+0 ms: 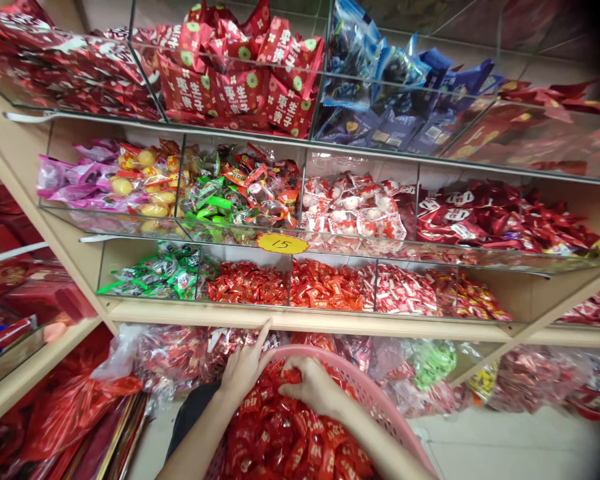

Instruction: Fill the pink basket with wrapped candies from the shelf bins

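Note:
A pink plastic basket [387,393] full of red-wrapped candies [285,437] sits in front of me, below the shelves. My left hand [243,367] is at its far left rim, the index finger stretched up toward the lowest shelf's wooden edge and the other fingers partly spread. It holds nothing that I can see. My right hand [313,387] reaches over the candies from the right, with its fingers curled down among them. Whatever those fingers grip, if anything, is hidden.
Shelves with clear dividers hold green-wrapped sweets [165,270], orange-red candies [325,283] and red-and-white candies [405,290]. A yellow price tag [283,243] reads 15. Bagged sweets [433,360] lie beneath the shelves. A red plastic bag [77,410] stands at left.

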A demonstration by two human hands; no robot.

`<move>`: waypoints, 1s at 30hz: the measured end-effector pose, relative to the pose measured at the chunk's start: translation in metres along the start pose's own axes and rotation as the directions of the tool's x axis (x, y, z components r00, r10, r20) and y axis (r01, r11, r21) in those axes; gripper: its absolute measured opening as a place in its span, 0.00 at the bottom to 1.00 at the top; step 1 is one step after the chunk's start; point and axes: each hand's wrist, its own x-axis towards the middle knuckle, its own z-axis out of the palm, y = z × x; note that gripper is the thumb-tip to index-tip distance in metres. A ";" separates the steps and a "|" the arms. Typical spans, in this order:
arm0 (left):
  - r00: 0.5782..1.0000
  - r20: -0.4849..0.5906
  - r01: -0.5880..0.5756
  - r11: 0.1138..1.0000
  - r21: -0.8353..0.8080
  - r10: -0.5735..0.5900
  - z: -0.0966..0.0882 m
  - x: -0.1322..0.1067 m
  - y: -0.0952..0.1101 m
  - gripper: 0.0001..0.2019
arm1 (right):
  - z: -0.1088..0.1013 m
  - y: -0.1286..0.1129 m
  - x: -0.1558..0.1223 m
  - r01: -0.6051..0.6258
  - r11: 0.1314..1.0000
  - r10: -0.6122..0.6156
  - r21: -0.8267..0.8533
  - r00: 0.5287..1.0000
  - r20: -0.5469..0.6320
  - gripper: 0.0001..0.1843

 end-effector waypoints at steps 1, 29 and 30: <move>1.000 -0.001 0.000 1.000 0.001 0.000 0.000 0.000 0.000 0.30 | 0.003 0.001 0.000 0.005 0.997 -0.005 -0.082 1.000 0.003 0.12; 1.000 0.020 0.014 1.000 0.003 -0.014 -0.005 0.000 0.002 0.30 | -0.046 0.012 -0.004 -0.311 0.926 0.279 0.212 0.945 0.171 0.14; 1.000 0.019 0.016 1.000 0.005 -0.016 -0.005 0.000 0.002 0.30 | -0.047 0.011 -0.006 -0.333 0.925 0.292 0.181 0.930 0.222 0.13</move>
